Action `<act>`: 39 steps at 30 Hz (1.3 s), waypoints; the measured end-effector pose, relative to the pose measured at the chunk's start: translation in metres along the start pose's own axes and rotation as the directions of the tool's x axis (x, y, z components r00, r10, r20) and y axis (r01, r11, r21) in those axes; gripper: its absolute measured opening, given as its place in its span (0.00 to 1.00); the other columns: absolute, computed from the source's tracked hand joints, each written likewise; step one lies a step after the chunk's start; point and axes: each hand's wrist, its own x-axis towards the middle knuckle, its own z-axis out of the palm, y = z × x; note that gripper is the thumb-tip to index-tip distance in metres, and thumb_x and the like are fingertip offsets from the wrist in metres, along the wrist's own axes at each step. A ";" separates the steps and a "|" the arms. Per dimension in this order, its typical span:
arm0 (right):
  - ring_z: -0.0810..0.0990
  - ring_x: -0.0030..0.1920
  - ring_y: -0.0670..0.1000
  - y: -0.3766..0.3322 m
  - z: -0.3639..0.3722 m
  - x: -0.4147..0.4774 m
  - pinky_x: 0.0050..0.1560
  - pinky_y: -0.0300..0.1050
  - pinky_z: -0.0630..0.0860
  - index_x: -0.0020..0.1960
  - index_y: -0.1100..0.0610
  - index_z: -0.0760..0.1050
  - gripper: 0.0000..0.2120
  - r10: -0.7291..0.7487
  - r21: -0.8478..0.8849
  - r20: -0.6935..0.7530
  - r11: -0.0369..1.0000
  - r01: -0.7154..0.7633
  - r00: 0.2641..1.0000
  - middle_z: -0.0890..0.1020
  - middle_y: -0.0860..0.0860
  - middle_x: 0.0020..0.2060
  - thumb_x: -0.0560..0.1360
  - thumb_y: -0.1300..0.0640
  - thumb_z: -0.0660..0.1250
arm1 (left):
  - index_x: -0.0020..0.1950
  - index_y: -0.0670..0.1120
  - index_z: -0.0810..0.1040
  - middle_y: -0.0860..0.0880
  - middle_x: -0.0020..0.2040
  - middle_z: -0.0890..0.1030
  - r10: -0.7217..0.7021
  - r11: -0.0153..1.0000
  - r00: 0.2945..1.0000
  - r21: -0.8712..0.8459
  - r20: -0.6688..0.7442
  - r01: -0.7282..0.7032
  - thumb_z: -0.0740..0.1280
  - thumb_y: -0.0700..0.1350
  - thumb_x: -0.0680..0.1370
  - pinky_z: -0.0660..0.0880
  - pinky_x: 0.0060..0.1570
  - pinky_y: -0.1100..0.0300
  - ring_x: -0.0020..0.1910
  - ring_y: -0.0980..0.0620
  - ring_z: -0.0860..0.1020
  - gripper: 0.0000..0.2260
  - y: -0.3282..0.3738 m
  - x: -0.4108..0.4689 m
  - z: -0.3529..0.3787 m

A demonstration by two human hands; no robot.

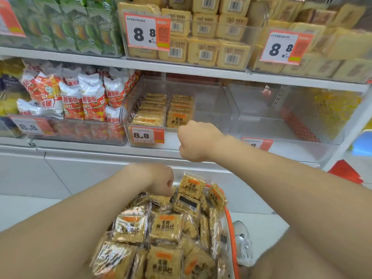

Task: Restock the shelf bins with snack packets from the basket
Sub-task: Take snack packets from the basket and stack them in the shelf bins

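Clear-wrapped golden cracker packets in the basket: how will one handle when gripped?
A square golden cracker packet in clear glossy wrap: probably stiff, each keeps a flat slab shape. Likely slippery: the film glares. Possibly brittle, the block looks like pressed puffed grains, so squeeze lightly.

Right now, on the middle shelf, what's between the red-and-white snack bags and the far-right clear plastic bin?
In the head view, another clear plastic bin sits there, partly filled with flat golden snack packets.
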 end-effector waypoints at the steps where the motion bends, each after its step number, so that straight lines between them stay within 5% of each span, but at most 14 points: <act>1: 0.71 0.38 0.55 -0.004 0.003 -0.005 0.42 0.49 0.70 0.46 0.55 0.67 0.06 -0.013 -0.050 0.057 0.999 0.016 0.998 0.69 0.52 0.42 0.81 0.55 0.61 | 0.59 0.49 0.84 0.50 0.58 0.84 0.005 1.000 0.996 0.022 0.087 -0.007 0.66 0.62 0.81 0.80 0.57 0.50 0.55 0.47 0.83 0.19 0.006 0.000 0.006; 8: 0.74 0.32 0.51 -0.011 0.047 -0.017 0.32 0.45 0.71 0.43 0.57 0.71 0.08 0.016 -0.084 0.444 0.996 0.024 0.896 0.76 0.52 0.41 0.81 0.60 0.59 | 0.77 0.49 0.73 0.50 0.71 0.77 0.037 0.956 0.943 0.265 0.331 -0.130 0.76 0.61 0.76 0.78 0.65 0.43 0.67 0.43 0.77 0.34 0.042 0.011 0.048; 11: 0.75 0.34 0.52 -0.003 0.060 -0.001 0.37 0.46 0.74 0.45 0.57 0.74 0.08 -0.002 -0.052 0.511 0.998 0.033 0.860 0.77 0.52 0.40 0.81 0.59 0.58 | 0.77 0.44 0.70 0.47 0.69 0.78 0.071 0.960 0.941 0.234 0.332 -0.155 0.77 0.52 0.78 0.80 0.60 0.50 0.64 0.44 0.80 0.32 0.050 0.017 0.064; 14: 0.77 0.42 0.56 0.007 0.074 0.021 0.45 0.49 0.78 0.43 0.57 0.74 0.09 -0.078 0.030 0.460 0.997 0.072 0.885 0.78 0.52 0.42 0.79 0.59 0.58 | 0.75 0.42 0.70 0.46 0.65 0.78 0.110 0.976 0.966 0.157 0.232 -0.149 0.76 0.51 0.79 0.80 0.60 0.52 0.61 0.44 0.80 0.30 0.047 0.022 0.077; 16: 0.81 0.50 0.58 0.012 0.082 0.032 0.53 0.53 0.81 0.50 0.57 0.77 0.09 -0.099 0.060 0.414 0.995 0.081 0.905 0.81 0.54 0.49 0.79 0.58 0.58 | 0.79 0.42 0.65 0.45 0.72 0.73 0.132 0.982 0.976 0.113 0.176 -0.153 0.77 0.54 0.78 0.76 0.68 0.50 0.68 0.43 0.75 0.36 0.045 0.026 0.086; 19: 0.79 0.44 0.59 0.013 0.089 0.043 0.45 0.53 0.79 0.43 0.58 0.73 0.08 -0.096 0.080 0.398 0.994 0.069 0.912 0.79 0.55 0.43 0.78 0.59 0.59 | 0.82 0.41 0.61 0.43 0.76 0.69 0.162 0.980 0.968 0.082 0.193 -0.180 0.79 0.54 0.76 0.74 0.69 0.51 0.73 0.42 0.72 0.42 0.049 0.031 0.088; 24: 0.82 0.61 0.61 0.021 0.104 0.053 0.61 0.62 0.81 0.64 0.60 0.80 0.20 -0.088 0.077 0.431 0.995 0.061 0.898 0.84 0.57 0.60 0.77 0.56 0.58 | 0.73 0.41 0.73 0.40 0.65 0.79 0.162 0.984 0.955 0.037 0.248 -0.177 0.78 0.53 0.77 0.78 0.61 0.48 0.61 0.40 0.78 0.30 0.044 0.037 0.076; 28: 0.74 0.38 0.57 0.019 0.096 0.044 0.40 0.49 0.75 0.43 0.59 0.75 0.09 -0.086 0.050 0.521 0.996 0.071 0.849 0.79 0.54 0.41 0.78 0.61 0.59 | 0.62 0.42 0.77 0.43 0.55 0.80 0.159 0.987 0.959 -0.049 0.233 -0.151 0.72 0.56 0.81 0.73 0.55 0.52 0.57 0.41 0.78 0.19 0.027 0.032 0.063; 31: 0.79 0.40 0.55 0.017 0.082 0.044 0.41 0.50 0.76 0.42 0.59 0.76 0.08 -0.121 0.136 0.507 0.989 0.059 0.853 0.82 0.53 0.40 0.76 0.61 0.59 | 0.61 0.49 0.72 0.50 0.55 0.77 0.104 0.977 0.990 -0.194 0.097 -0.084 0.71 0.56 0.82 0.71 0.51 0.54 0.53 0.48 0.76 0.16 0.014 0.030 0.037; 34: 0.81 0.39 0.56 0.011 0.068 0.043 0.36 0.48 0.75 0.39 0.57 0.74 0.08 -0.125 0.212 0.408 0.976 0.039 0.904 0.82 0.54 0.38 0.76 0.60 0.62 | 0.67 0.47 0.75 0.49 0.60 0.81 0.042 0.895 0.994 -0.438 -0.102 -0.083 0.74 0.52 0.80 0.77 0.59 0.49 0.57 0.46 0.80 0.19 0.004 0.028 0.004; 37: 0.77 0.36 0.55 0.006 0.055 0.041 0.33 0.46 0.71 0.37 0.59 0.74 0.09 -0.101 0.287 0.234 0.958 0.030 0.967 0.78 0.55 0.34 0.75 0.59 0.65 | 0.53 0.45 0.81 0.50 0.45 0.81 -0.071 0.768 0.978 -0.637 -0.198 -0.073 0.79 0.48 0.76 0.77 0.39 0.55 0.42 0.47 0.79 0.12 -0.006 0.024 -0.024; 39: 0.81 0.40 0.58 0.008 0.045 0.040 0.36 0.48 0.78 0.44 0.63 0.80 0.09 -0.077 0.375 0.134 0.927 0.021 0.988 0.82 0.57 0.37 0.73 0.57 0.65 | 0.53 0.42 0.81 0.50 0.41 0.78 -0.167 0.685 0.960 -0.726 -0.225 -0.051 0.81 0.47 0.73 0.71 0.35 0.58 0.39 0.50 0.74 0.15 -0.010 0.016 -0.037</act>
